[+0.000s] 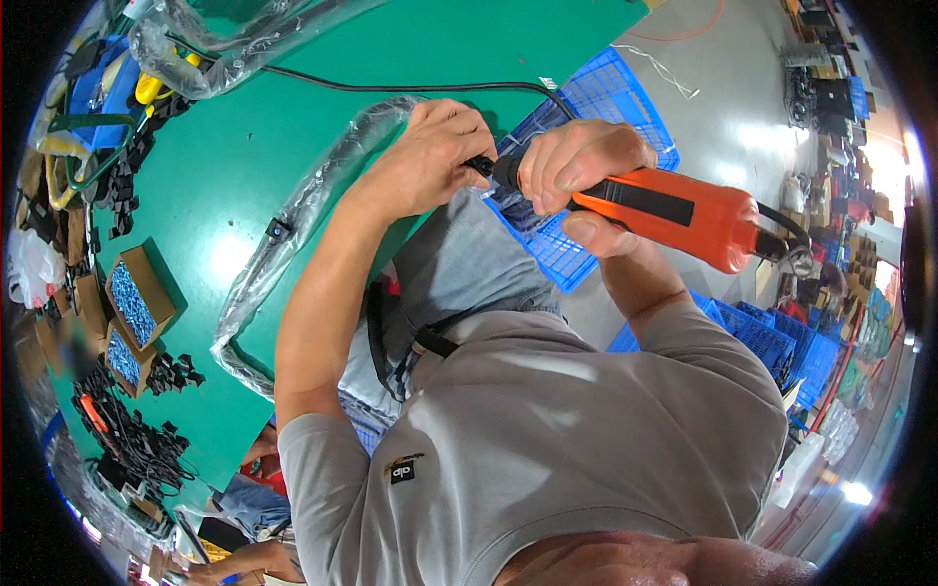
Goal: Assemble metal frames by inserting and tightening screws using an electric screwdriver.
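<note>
My right hand (pixel 586 161) is wrapped round the front of an orange and black electric screwdriver (pixel 684 217), which lies almost level with its tip toward the left. At that tip, my left hand (pixel 435 156) is closed on a small black part (pixel 481 166). The part meets the black nose of the screwdriver; the exact contact is hidden by my fingers. A bent tube in clear plastic wrap (pixel 293 220) runs from beside my left hand down along the table edge. A small black clamp-like piece (pixel 279 230) sits on it.
The green table (pixel 225 176) holds boxes of blue-silver screws (pixel 132 305), heaps of black parts (pixel 137 430) and another wrapped tube (pixel 195 68). A black cable (pixel 391 86) crosses its far side. Blue crates (pixel 625 98) stand to the right. Another person's arm (pixel 244 562) shows at lower left.
</note>
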Motion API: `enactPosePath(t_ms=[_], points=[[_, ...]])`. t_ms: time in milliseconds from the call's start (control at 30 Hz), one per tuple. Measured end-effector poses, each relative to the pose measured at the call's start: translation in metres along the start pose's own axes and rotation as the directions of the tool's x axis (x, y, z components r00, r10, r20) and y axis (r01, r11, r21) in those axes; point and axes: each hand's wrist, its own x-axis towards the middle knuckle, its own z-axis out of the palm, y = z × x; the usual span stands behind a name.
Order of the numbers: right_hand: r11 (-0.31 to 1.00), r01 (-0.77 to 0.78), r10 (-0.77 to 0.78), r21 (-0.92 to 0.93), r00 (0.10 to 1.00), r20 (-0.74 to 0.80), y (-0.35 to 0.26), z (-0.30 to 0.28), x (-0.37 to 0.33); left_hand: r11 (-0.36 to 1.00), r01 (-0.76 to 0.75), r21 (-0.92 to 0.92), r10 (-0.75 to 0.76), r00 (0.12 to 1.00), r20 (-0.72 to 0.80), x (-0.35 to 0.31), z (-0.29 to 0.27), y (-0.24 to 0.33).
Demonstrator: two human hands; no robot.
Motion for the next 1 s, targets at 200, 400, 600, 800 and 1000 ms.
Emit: enactPosePath(t_ms=[200,400,600,800,1000], points=[[0.999,-0.029,0.029,0.025,0.999,-0.030,0.002,0.008,0.002,1.000,-0.024,0.016,0.024,0.999,-0.035,-0.003,0.002,-0.004],[0.992,-0.010,-0.002,0.123,0.996,0.093,0.008,0.006,-0.001,0.992,-0.123,0.035,0.125,0.991,-0.046,-0.005,0.008,-0.008],[0.983,-0.007,-0.010,0.184,0.996,0.092,-0.001,0.008,0.008,0.976,-0.033,0.217,0.085,0.969,-0.233,-0.019,0.024,0.010],[0.983,0.104,-0.104,0.153,0.995,-0.007,-0.010,0.008,0.008,0.916,0.314,0.251,-0.095,0.777,-0.623,-0.096,-0.027,0.073],[0.944,0.111,-0.095,0.311,0.993,-0.067,-0.040,0.008,0.008,0.632,0.769,0.100,-0.207,0.291,-0.934,-0.238,-0.094,0.091]])
